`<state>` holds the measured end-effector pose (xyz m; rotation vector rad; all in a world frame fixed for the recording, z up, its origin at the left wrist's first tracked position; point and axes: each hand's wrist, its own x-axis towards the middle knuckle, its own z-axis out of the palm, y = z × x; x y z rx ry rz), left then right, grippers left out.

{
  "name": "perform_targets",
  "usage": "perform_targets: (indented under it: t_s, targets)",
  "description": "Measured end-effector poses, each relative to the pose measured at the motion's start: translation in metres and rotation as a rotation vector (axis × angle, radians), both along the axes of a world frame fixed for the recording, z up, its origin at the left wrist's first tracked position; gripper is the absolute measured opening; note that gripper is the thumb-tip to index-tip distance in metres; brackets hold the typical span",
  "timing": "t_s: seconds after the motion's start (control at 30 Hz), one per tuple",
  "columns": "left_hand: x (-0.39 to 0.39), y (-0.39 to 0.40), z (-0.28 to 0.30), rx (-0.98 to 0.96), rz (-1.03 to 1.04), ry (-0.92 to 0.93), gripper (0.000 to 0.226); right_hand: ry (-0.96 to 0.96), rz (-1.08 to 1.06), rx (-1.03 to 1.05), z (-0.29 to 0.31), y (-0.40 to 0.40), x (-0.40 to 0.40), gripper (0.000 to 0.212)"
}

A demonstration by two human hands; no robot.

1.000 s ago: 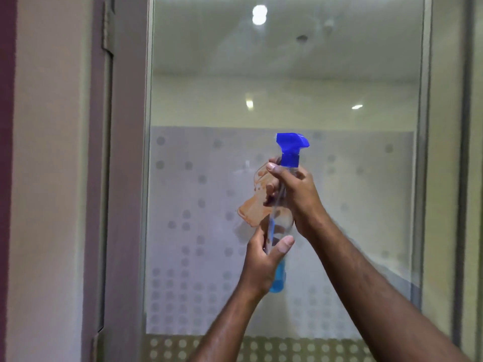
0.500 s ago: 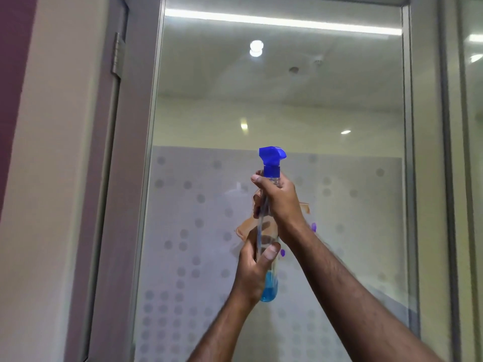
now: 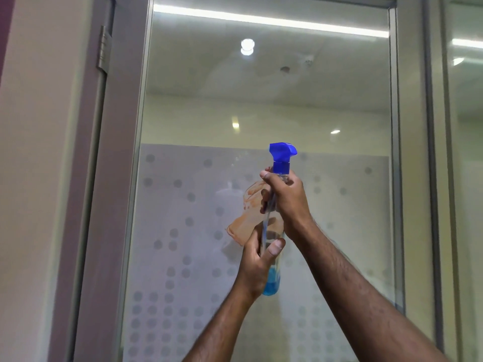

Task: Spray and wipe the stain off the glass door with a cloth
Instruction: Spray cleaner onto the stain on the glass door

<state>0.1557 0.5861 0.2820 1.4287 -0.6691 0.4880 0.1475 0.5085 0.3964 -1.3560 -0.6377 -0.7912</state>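
Observation:
A clear spray bottle (image 3: 273,283) with a blue trigger head and a little blue liquid at its bottom stands upright in front of the glass door (image 3: 198,113). My left hand (image 3: 257,265) grips the bottle's lower body. My right hand (image 3: 287,197) grips its neck just under the blue head. An orange-brown smear, the stain (image 3: 244,223), shows on the frosted dotted band of the glass just behind and left of the bottle, partly hidden by my hands. No cloth is in view.
The door's grey metal frame (image 3: 104,205) with a hinge (image 3: 104,50) runs down the left, next to a pale wall (image 3: 34,178). Another framed glass panel (image 3: 467,178) stands at the right. Ceiling lights reflect in the upper glass.
The view has tilted up a little, showing more of the door's top. Both hands keep their hold on the bottle, which stays in front of the stain.

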Motion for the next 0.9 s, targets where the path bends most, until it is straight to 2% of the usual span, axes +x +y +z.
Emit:
perform_targets:
  t_s: [0.1,0.23,0.53,0.63,0.9]
  targets:
    - [0.001,-0.014,0.001,0.018,-0.032,0.008,0.074,0.012,-0.050,0.021,0.000,-0.017,-0.002,0.016]
    - [0.003,-0.037,0.000,0.044,-0.088,0.016,0.071,0.033,-0.086,0.056,0.000,-0.042,-0.004,0.016]
    - [0.002,-0.077,-0.006,0.124,-0.193,0.047,0.085,0.093,-0.214,0.099,-0.009,-0.086,-0.009,0.021]
    - [0.002,-0.083,-0.012,0.126,-0.202,0.050,0.077,0.102,-0.222,0.089,-0.014,-0.090,-0.012,0.018]
    - [0.002,-0.089,-0.034,0.107,-0.221,0.063,0.079,0.138,-0.194,0.088,-0.031,-0.091,-0.017,0.016]
